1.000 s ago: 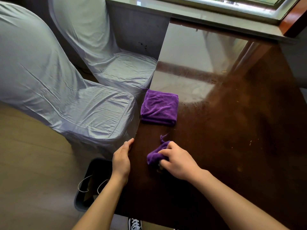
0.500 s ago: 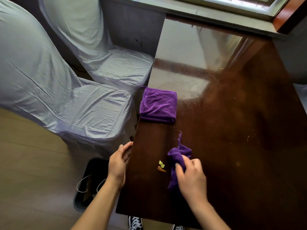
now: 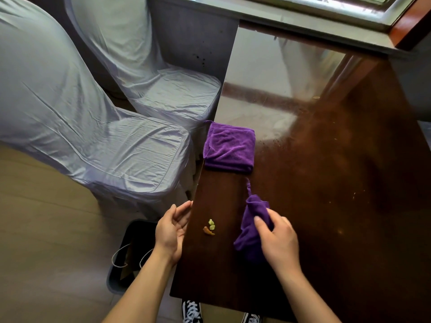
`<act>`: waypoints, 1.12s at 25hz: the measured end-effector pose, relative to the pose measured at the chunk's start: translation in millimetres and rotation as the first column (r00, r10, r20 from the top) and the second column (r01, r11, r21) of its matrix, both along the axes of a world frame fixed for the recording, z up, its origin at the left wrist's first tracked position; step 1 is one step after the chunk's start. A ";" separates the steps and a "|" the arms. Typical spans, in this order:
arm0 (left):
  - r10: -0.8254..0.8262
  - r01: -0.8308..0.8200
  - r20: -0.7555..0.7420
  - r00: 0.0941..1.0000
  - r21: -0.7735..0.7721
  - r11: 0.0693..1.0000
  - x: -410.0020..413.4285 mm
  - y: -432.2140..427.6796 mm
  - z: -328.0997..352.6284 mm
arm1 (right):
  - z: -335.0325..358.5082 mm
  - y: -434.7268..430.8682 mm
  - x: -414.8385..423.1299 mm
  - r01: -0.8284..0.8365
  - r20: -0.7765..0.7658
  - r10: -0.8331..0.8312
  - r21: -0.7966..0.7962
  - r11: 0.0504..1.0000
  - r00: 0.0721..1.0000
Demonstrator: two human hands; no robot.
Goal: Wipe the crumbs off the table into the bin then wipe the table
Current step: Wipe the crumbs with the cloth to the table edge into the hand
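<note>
Crumbs (image 3: pixel 210 227) loose, light — near table (image 3: pixel 326 206) edge.
Right hand (image 3: pixel 278 243) clamps soft cloth (image 3: pixel 253 220); left hand (image 3: pixel 172 229) open, cupped — bin (image 3: pixel 130 252) below.

Two purple cloths: one folded cloth (image 3: pixel 229 146) and one bunched cloth (image 3: pixel 253 226). Three crumbs (image 3: pixel 210 227) in one cluster: two pale green, one orange. One table (image 3: pixel 326 183). One bin (image 3: pixel 130 257). Two covered chairs: the near chair (image 3: pixel 93 136) and the far chair (image 3: pixel 163 85). Two hands: left hand (image 3: pixel 172 230), right hand (image 3: pixel 277 241). Two shoes (image 3: pixel 191 311).
</note>
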State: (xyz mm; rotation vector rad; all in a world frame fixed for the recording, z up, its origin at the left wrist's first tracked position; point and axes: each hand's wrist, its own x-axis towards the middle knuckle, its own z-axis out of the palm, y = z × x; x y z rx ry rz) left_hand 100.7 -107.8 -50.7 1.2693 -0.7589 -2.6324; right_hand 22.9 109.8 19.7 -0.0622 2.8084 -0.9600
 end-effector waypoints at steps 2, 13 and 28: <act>0.009 -0.009 -0.014 1.000 0.009 1.000 1.3 0.0 -0.6 | -2.7 5.1 -0.1 0.017 0.035 -0.020 0.060 0.998 0.999; 0.207 -0.185 -0.110 0.972 0.184 0.966 11.3 -2.7 -2.3 | -7.1 -82.6 56.9 -0.240 0.040 0.241 -0.025 0.971 0.970; 0.174 -0.150 -0.082 0.981 0.239 0.959 12.0 -5.5 -12.5 | -12.5 -81.4 62.1 -0.198 -0.004 0.198 0.009 0.980 0.980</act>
